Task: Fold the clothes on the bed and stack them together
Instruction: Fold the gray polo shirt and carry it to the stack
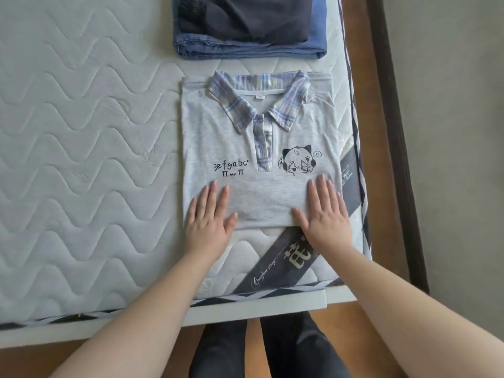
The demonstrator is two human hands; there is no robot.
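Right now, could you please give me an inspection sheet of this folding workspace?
Surface: quilted mattress, bare on the left, with a dark printed label band at the near edge.
Job's things: grey polo shirt with plaid collar, folded, face up; beyond it a stack of a dark garment on folded blue denim.
Clutter: nothing seen.
Hands: left hand and right hand lie flat, open, on the shirt's near edge.
Cables: nothing seen.
Surroundings: wooden floor right of the bed; the person's dark-trousered legs below.

Head view, steeply down, close.
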